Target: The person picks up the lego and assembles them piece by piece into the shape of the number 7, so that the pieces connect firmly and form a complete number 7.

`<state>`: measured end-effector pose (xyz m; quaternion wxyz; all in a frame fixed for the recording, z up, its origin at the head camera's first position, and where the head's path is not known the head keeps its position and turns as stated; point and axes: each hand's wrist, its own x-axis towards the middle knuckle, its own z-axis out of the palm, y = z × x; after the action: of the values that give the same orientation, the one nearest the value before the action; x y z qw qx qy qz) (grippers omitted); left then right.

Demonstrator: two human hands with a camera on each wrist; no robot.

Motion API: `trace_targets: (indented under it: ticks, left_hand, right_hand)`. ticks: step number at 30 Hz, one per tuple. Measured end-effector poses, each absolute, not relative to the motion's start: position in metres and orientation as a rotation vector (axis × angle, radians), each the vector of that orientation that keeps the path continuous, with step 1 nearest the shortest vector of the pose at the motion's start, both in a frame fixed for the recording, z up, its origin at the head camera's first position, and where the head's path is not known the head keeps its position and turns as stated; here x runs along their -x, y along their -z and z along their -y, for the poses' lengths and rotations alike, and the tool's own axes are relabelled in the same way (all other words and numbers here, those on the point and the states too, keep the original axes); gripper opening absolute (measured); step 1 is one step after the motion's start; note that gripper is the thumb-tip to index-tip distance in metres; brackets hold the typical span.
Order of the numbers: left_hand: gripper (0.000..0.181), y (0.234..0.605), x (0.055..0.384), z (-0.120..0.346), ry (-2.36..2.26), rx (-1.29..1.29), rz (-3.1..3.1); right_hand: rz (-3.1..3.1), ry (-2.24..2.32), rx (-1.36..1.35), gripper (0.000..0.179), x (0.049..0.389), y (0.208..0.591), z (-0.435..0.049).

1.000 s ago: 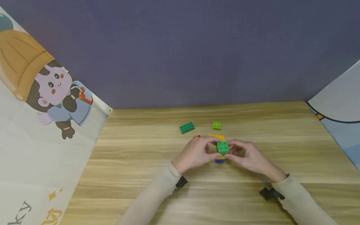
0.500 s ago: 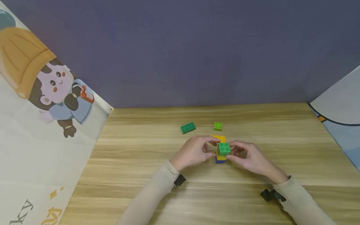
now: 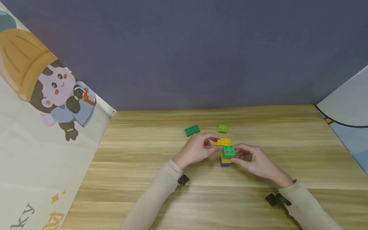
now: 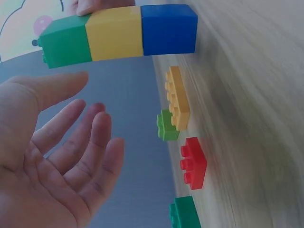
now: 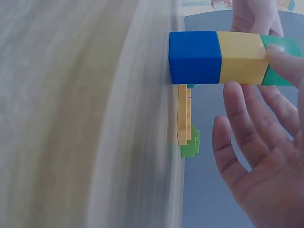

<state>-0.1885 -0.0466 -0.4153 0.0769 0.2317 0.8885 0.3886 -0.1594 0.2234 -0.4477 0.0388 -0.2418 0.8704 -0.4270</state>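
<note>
A three-brick tower stands upright on the table: a blue brick (image 4: 169, 29) at the bottom, a yellow brick (image 4: 115, 34) in the middle and a green brick (image 3: 228, 152) on top. From its right side, my right hand (image 3: 257, 161) pinches the tower near the joint of green and yellow, as the right wrist view shows. My left hand (image 3: 195, 150) is apart from the tower on its left, fingers loosely bent with nothing between them. Partly behind that hand in the head view lies a red brick (image 4: 194, 164).
Flat on the table behind the tower lies a longer yellow brick (image 3: 223, 141). A lime-green brick (image 3: 222, 128) sits farther back, and a dark green brick (image 3: 192, 130) to its left. The wooden table (image 3: 129, 166) ends at a dark blue-grey panel (image 3: 207, 64).
My left hand has let go of the green brick and moved left and slightly back. More of the tower and the long yellow brick shows. My right hand has stayed nearly still.
</note>
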Motion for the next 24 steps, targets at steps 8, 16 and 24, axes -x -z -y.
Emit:
trace_targets:
  ticks: [8,16,24]
  left_hand:
    - [0.035,0.425,0.195,0.041,-1.221,-0.669,-2.671]
    - [0.036,0.430,0.200,0.029,-1.202,-0.642,-2.690]
    - [0.037,0.437,0.210,0.017,-1.137,-0.635,-2.710]
  right_hand:
    - [-2.664,1.298,0.740,0.031,0.158,0.448,-0.221]
    - [-2.666,1.310,0.741,0.031,0.157,0.447,-0.222]
    - [-2.673,1.310,0.723,0.030,0.159,0.448,-0.223]
